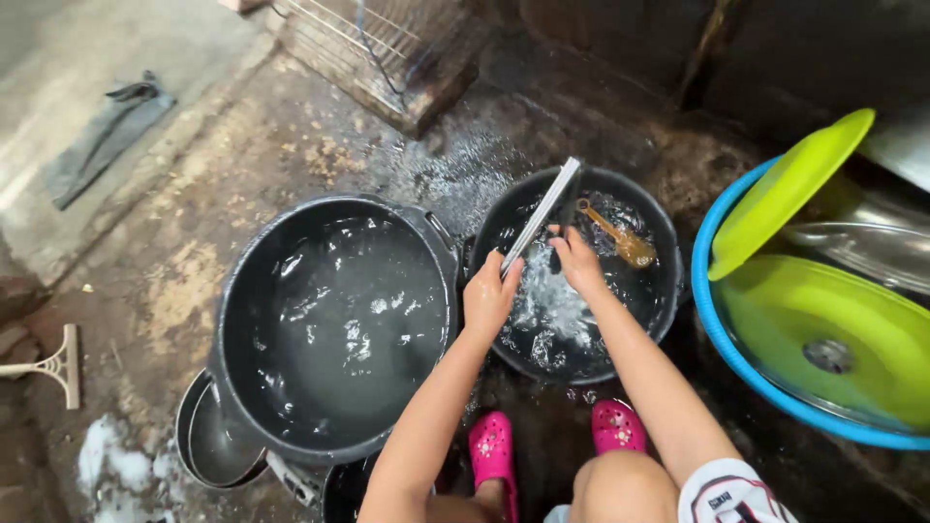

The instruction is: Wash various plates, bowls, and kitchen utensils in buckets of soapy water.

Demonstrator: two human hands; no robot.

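On the wet floor (pixel 291 145) at far left lies a white squeegee-like tool (pixel 53 366). Next stands a large black tub (pixel 334 324) of water, a smaller dark pan (pixel 208 441) tucked under its near edge. The left hand (pixel 489 295) has its fingers clenched on the lower end of a long flat metal blade (pixel 541 215), whose long axis runs up and to the right, away from the person, over the smaller black basin (pixel 581 276). The right hand (pixel 578 260) touches the blade just beside the left; its grip cannot be made out. A wooden spoon (pixel 620 237) floats beyond. Far right, green lids (pixel 823 310) sit in a blue basin (pixel 707 310).
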